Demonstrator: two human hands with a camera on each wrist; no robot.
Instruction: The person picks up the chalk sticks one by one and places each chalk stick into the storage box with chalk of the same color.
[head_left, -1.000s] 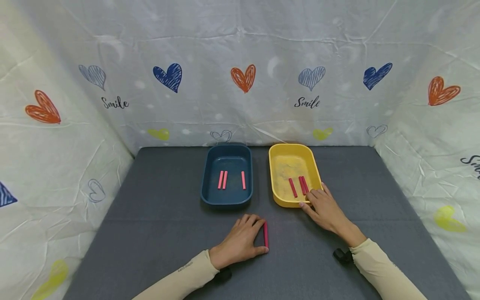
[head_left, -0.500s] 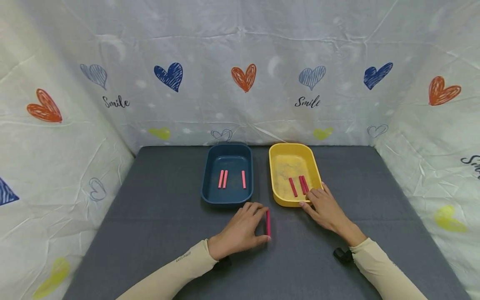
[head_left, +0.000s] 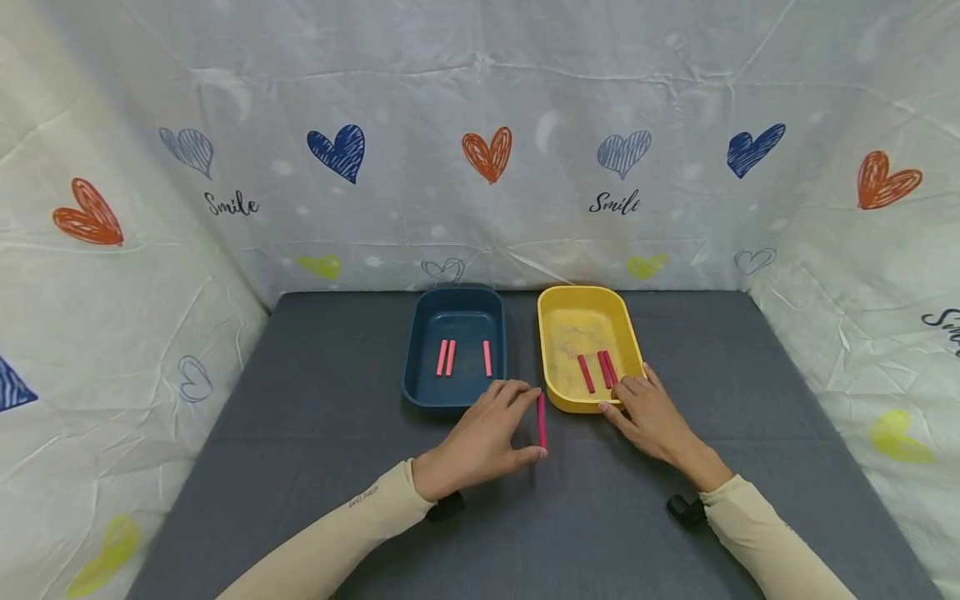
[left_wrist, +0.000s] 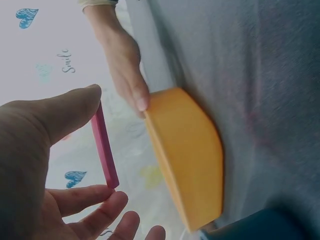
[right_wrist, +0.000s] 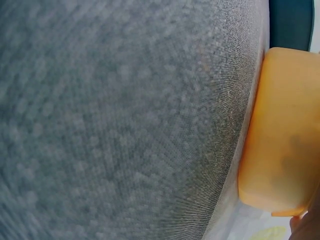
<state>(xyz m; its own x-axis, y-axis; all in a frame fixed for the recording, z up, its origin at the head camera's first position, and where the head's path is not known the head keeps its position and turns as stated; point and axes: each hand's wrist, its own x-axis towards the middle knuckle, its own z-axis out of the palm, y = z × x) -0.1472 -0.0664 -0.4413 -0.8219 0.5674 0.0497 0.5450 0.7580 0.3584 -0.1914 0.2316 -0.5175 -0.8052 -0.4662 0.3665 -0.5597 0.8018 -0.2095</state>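
Observation:
My left hand (head_left: 480, 440) pinches a slim dark pink stick (head_left: 542, 422) by its two ends, thumb at the near end and a fingertip at the far end. In the left wrist view this dark pink stick (left_wrist: 104, 145) has flat sides and sits raised off the cloth. The hand is just in front of the gap between two trays. My right hand (head_left: 654, 422) grips the front right corner of the yellow tray (head_left: 577, 312). Several dark red sticks (head_left: 586, 374) lie inside that tray, partly behind the right fingers.
Left of the yellow tray stands a dark blue tray (head_left: 453, 398) with 3 light pink sticks (head_left: 487, 358) in it. Both trays rest on a grey cloth-covered table (head_left: 337, 375). A white curtain (head_left: 420, 83) printed with hearts encloses the back and sides.
My left hand has moved forward and slightly right with the dark pink stick, raising it from the cloth toward the trays. The right hand has stayed on the yellow tray.

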